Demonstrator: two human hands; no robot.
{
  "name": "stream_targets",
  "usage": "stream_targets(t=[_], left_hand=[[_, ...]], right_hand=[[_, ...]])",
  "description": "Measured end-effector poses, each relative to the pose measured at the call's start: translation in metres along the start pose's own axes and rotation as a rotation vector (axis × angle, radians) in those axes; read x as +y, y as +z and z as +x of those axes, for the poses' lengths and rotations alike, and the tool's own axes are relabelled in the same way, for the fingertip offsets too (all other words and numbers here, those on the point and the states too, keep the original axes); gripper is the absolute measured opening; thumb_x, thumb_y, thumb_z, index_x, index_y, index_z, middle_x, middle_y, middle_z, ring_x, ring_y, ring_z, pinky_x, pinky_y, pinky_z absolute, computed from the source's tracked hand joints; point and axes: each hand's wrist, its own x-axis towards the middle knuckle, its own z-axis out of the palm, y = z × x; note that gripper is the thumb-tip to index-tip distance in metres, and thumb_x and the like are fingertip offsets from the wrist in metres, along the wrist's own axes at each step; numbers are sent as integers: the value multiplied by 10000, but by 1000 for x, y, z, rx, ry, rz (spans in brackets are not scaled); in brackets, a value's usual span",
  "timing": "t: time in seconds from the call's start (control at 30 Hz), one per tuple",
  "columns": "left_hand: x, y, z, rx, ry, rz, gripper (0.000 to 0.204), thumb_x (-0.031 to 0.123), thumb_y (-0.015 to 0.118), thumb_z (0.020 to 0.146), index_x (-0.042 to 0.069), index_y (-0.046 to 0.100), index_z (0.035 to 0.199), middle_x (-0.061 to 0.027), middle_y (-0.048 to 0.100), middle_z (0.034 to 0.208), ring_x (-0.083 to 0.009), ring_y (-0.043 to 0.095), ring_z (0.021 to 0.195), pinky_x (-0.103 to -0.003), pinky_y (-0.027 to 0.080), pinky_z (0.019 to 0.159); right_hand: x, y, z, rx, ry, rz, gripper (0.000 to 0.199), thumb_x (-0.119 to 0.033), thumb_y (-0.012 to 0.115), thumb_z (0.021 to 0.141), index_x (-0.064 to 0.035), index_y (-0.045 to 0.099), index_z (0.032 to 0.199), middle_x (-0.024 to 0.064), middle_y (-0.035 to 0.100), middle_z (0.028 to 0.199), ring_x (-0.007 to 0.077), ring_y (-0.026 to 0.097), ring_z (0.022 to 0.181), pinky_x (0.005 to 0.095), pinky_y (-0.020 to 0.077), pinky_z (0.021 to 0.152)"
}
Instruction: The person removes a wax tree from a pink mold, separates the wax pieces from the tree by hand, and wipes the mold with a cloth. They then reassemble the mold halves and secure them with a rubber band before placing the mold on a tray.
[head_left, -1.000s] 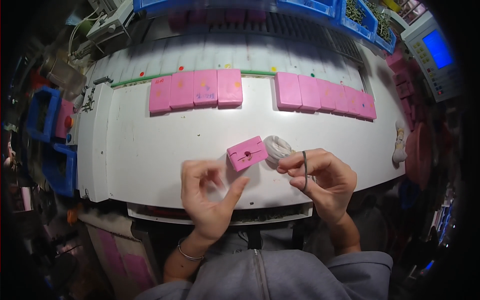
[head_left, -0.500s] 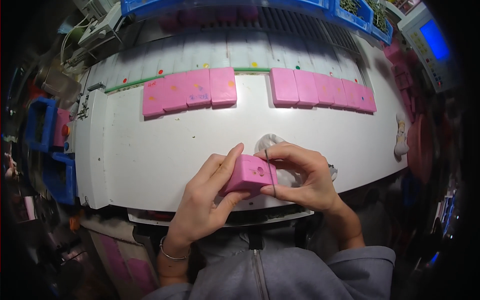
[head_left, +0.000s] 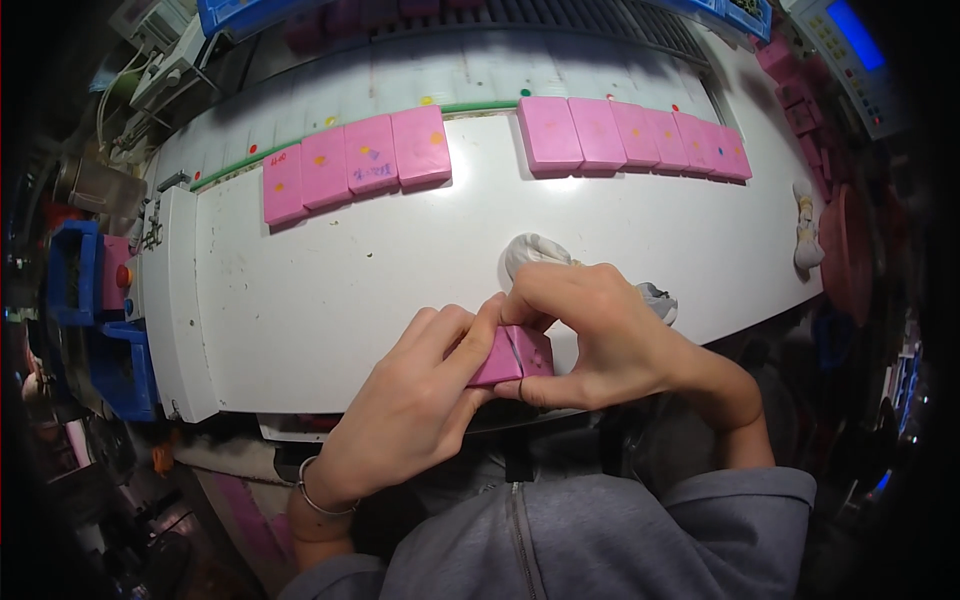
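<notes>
Just over the table's near edge, my left hand (head_left: pixel 415 385) is closed around a small pink rubber mould (head_left: pixel 536 348), thumb below and fingers above. My right hand (head_left: pixel 625 340) pinches a thin dark rubber band (head_left: pixel 516 352) that runs across the block, with its thumb and fingers at the block's edges. Much of the mould is hidden behind my fingers. Beyond my right hand lies a white cloth bundle (head_left: pixel 535 252), partly covered by the hand.
Two rows of pink moulds, left (head_left: pixel 325 165) and right (head_left: pixel 605 140), lie along a green strip (head_left: pixel 490 105) at the back of the white table (head_left: pixel 290 300). Blue bins (head_left: pixel 125 370) stand at left. At right are a small white figure-like object (head_left: pixel 806 230) and a device with a blue screen (head_left: pixel 855 35).
My right hand has moved in over the mould, bringing the rubber band from its end onto its body. The mould has tilted in my left hand. The head view has shifted slightly.
</notes>
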Motion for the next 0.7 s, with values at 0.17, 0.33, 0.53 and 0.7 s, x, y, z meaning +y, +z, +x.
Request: stream_targets(t=[0.17, 0.33, 0.53, 0.7], left_hand=[[-1, 1, 1, -21, -18, -25, 628, -57, 631, 672, -63, 429, 1267, -160, 479, 986, -325, 484, 895, -372, 429, 782], [-3, 5, 3, 9, -46, -71, 597, -80, 629, 654, -50, 475, 1230, -167, 495, 975, -340, 494, 880, -361, 427, 773], [-15, 1, 6, 109, -37, -216, 607, -23, 686, 692, -33, 480, 1262, -144, 528, 963, -292, 518, 876, -347, 436, 778], [-20, -4, 6, 254, -26, -245, 616, -2, 741, 667, 9, 536, 1249, -120, 558, 935, -231, 562, 822, -299, 466, 719]], right_hand=[[1, -1, 1, -57, 68, 16, 348, -185, 785, 628, -16, 521, 779, 117, 564, 700, 290, 566, 637, 352, 447, 574], [0, -4, 5, -110, 72, -51, 349, -149, 799, 625, -14, 516, 778, 101, 570, 692, 249, 564, 590, 309, 460, 558], [11, -23, 2, -153, 109, 260, 332, -104, 767, 670, 19, 604, 932, 102, 616, 849, 188, 598, 737, 281, 471, 693], [6, -6, 3, 39, 237, 609, 370, -126, 745, 751, -3, 611, 1074, 79, 582, 901, 189, 566, 771, 278, 457, 711]])
